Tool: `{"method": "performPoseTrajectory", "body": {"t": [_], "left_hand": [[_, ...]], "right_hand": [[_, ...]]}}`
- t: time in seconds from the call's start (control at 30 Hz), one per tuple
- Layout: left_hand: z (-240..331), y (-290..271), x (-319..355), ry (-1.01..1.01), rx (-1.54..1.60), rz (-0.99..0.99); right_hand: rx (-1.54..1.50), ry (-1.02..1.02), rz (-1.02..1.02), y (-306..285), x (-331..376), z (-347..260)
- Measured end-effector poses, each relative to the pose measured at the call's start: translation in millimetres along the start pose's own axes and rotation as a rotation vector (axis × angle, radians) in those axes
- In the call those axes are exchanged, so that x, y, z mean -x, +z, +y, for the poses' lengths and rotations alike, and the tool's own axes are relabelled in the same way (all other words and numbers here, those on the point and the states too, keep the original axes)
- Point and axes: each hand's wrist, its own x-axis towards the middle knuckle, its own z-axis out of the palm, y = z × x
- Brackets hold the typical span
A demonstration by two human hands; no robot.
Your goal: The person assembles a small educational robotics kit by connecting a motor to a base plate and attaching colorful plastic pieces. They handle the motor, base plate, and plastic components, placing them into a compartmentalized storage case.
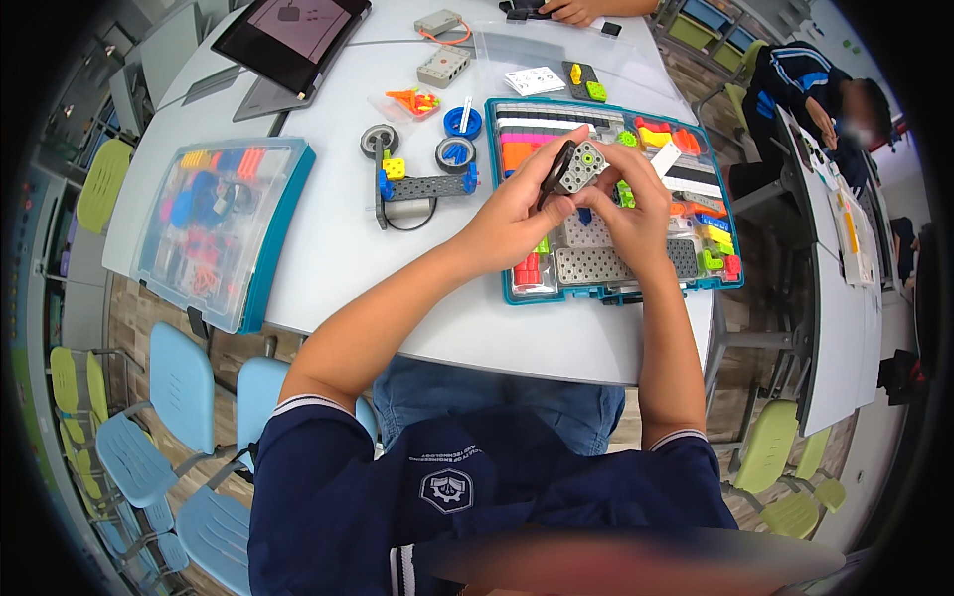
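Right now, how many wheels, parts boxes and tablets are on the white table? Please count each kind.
Wheels: 3, one grey, one blue, one grey with a blue hub
Parts boxes: 2, one closed, one open
Tablets: 1
Total: 6

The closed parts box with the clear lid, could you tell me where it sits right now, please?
In the head view, the closed parts box lies at the table's left edge, left of the small wheeled frame and apart from both hands.
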Motion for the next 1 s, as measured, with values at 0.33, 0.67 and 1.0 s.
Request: {"method": "performPoseTrajectory", "body": {"t": [0.33, 0.67, 1.0], "left_hand": [[-0.8, 1.6, 2.8, -0.155, 0.182, 0.076], [10.6, 4.7, 1.8, -0.162, 0.361, 0.214], [19.4, 3.2, 12.2, -0.418, 0.216, -0.034]], "right_hand": [[-0.072, 0.168, -0.040, -6.8, -0.3, -0.9], [-0.385, 0.433, -0.325, -36.5, -57.6, 19.6], [-0.027, 0.312, -0.445, 50.9, -128.6, 67.3]]}}
